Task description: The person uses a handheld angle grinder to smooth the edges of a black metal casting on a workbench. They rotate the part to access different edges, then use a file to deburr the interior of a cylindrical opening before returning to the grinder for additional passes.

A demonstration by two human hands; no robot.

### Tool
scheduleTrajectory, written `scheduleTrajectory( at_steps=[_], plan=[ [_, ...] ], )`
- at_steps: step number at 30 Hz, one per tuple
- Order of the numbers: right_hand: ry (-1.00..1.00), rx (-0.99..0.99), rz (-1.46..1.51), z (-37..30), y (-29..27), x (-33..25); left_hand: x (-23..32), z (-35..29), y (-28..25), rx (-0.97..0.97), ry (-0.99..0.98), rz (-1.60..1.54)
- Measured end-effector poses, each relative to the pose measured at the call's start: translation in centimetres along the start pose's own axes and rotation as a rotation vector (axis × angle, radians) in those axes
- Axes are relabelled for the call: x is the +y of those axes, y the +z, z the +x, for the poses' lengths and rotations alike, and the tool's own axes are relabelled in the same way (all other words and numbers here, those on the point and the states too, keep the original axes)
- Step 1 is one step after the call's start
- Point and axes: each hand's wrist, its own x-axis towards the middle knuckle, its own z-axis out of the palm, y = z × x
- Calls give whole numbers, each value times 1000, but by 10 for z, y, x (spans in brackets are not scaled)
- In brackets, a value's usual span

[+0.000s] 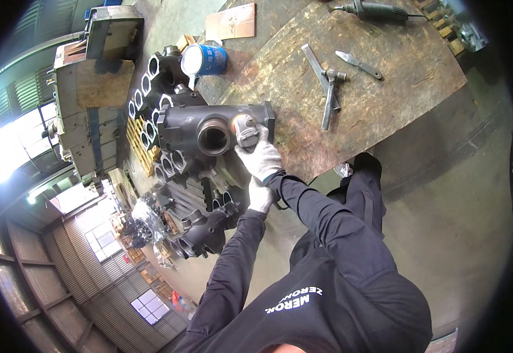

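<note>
A dark cast-metal manifold (186,126) lies across the left end of the workbench, its round machined port (213,139) facing up. An angle grinder (246,130) is held against its surface just right of that port, with an orange glow at the disc's edge. My right hand (263,157), in a pale work glove, is wrapped round the grinder just behind its head. Behind and below it, my gloved left hand (260,195) is closed at the rear of the grinder; its fingers are mostly hidden.
On the bench (409,82) lie a T-shaped hammer-like tool (333,76), a flat metal bar (313,60), a knife-like tool (359,65) and a green power tool (374,10). A blue can (211,60) stands near a cardboard piece (231,23). Several more castings (203,232) sit on the left.
</note>
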Motion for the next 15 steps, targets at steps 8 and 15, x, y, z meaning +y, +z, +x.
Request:
scheduleTrajectory(
  at_steps=[8,15],
  plan=[
    [-94,96,-81,-24,-14,-12,17,-30,15,-168,267,-5],
    [-89,112,-72,-20,-12,-20,31,-29,21,-153,186,-60]
  ],
)
